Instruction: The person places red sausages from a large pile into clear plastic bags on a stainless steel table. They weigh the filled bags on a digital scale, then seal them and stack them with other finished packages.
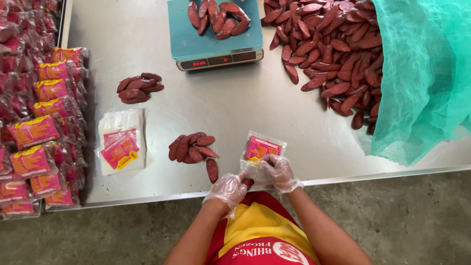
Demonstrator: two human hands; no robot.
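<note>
My gloved right hand pinched the clear pouch open at the table's six o'clock edge; my left hand gripped a sausage at its mouth.

On a steel table, the gloved left hand grips a dark red sausage at the mouth of a clear bag with a pink label, which the gloved right hand holds open by its near edge. Just left lies a small heap of sausages. A stack of empty bags lies further left, filled packs beyond it. Far across stand a blue scale bearing sausages and a big sausage pile beside green netting.
</note>
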